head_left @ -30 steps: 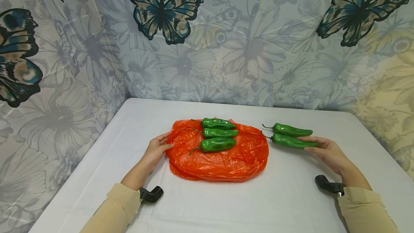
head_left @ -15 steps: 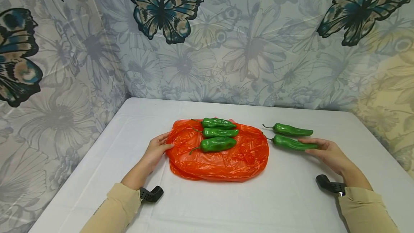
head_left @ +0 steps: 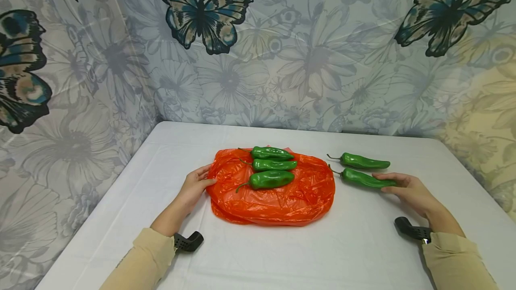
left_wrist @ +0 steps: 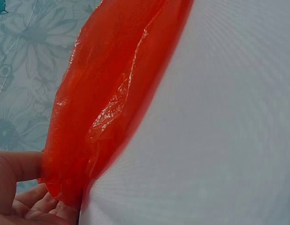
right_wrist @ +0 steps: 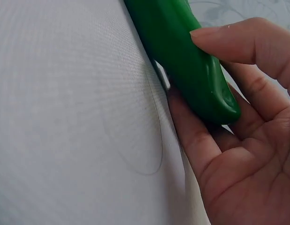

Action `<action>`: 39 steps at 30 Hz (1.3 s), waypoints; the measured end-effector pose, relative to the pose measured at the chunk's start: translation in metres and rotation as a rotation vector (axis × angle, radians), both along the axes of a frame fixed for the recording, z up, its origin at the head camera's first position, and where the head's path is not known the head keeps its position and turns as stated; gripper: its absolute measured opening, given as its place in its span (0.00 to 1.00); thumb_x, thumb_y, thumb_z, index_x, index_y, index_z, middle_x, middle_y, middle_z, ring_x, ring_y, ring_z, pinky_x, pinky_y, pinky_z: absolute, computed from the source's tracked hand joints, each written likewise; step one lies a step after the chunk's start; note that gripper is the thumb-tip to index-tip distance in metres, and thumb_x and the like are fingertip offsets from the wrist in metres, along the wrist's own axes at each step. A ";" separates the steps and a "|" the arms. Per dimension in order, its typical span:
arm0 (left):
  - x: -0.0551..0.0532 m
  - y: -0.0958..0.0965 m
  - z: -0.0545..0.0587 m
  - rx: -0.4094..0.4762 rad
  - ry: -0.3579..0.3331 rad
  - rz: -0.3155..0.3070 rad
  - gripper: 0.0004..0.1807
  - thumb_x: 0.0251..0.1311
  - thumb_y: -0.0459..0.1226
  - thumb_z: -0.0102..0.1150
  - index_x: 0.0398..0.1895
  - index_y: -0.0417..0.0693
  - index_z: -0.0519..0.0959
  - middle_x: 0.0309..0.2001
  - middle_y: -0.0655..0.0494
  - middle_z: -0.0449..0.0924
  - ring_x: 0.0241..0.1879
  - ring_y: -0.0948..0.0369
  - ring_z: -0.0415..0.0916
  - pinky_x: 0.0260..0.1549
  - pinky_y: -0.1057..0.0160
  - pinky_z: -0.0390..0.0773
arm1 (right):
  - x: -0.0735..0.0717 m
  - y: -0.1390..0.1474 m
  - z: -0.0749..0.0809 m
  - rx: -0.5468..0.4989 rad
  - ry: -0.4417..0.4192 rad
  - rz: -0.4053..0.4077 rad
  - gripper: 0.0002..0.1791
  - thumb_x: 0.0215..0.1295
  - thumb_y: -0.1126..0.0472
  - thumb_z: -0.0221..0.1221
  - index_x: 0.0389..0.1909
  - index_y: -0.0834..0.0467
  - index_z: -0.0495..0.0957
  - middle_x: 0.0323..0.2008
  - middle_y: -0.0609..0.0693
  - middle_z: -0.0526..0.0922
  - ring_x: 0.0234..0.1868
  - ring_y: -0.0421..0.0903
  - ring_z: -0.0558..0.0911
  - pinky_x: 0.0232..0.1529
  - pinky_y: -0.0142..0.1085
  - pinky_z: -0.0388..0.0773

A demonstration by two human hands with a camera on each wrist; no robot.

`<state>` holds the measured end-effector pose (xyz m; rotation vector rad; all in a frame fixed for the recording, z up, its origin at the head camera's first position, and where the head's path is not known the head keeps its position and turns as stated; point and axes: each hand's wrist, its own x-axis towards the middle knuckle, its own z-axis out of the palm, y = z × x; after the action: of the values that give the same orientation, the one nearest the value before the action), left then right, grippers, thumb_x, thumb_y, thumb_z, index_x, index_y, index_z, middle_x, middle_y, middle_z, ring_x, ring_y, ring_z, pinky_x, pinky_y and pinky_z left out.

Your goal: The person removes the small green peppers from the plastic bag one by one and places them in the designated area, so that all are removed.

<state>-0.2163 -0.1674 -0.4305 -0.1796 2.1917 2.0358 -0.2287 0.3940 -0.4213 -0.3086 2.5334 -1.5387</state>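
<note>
A crinkled orange-red plastic bag (head_left: 278,207) lies flat on the table, with three green peppers in a column on it: the far one (head_left: 272,153), the middle one (head_left: 274,165) and the near one (head_left: 272,180). My left hand (head_left: 196,188) pinches the bag's left edge, thumb on top and fingers beneath in the left wrist view. Two more green peppers lie right of the bag. Of these, the nearer pepper (head_left: 363,178) is held by its tip end in my right hand (head_left: 411,191), thumb above and fingers below. Just behind it is the farther pepper (head_left: 364,161), untouched.
A white cloth covers the table (head_left: 282,258). Behind and to the left hangs a flowered, butterfly-printed backdrop (head_left: 258,79). A black wrist-worn device is on each arm, the left one (head_left: 188,241) and the right one (head_left: 411,228).
My right hand has shifted slightly rightward and nearer with the pepper it holds, widening the gap to the farther pepper. The left hand and the bag have stayed put.
</note>
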 end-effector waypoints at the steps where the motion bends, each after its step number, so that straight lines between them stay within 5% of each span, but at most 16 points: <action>1: 0.000 0.000 0.000 0.000 0.000 0.000 0.30 0.60 0.26 0.48 0.68 0.37 0.58 0.67 0.40 0.61 0.65 0.51 0.62 0.42 0.78 0.73 | 0.000 0.000 0.000 0.000 0.000 -0.001 0.21 0.59 0.64 0.60 0.55 0.56 0.76 0.51 0.25 0.77 0.51 0.12 0.63 0.44 0.13 0.58; 31: 0.001 -0.001 0.002 -0.007 -0.008 0.004 0.30 0.61 0.27 0.49 0.68 0.38 0.59 0.67 0.40 0.61 0.65 0.50 0.62 0.44 0.77 0.73 | -0.003 -0.001 -0.002 -0.060 0.026 0.060 0.15 0.61 0.67 0.57 0.50 0.64 0.76 0.50 0.23 0.76 0.53 0.14 0.64 0.44 0.14 0.60; 39: 0.002 -0.001 0.002 -0.009 0.007 -0.005 0.31 0.60 0.28 0.50 0.68 0.38 0.58 0.67 0.39 0.61 0.65 0.50 0.61 0.42 0.79 0.72 | -0.001 0.001 0.002 -0.002 0.075 -0.006 0.16 0.63 0.63 0.57 0.51 0.64 0.75 0.49 0.20 0.73 0.51 0.13 0.62 0.44 0.14 0.59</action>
<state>-0.2145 -0.1681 -0.4289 -0.1684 2.2031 2.0278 -0.2301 0.3953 -0.4196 -0.3658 2.5918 -1.5607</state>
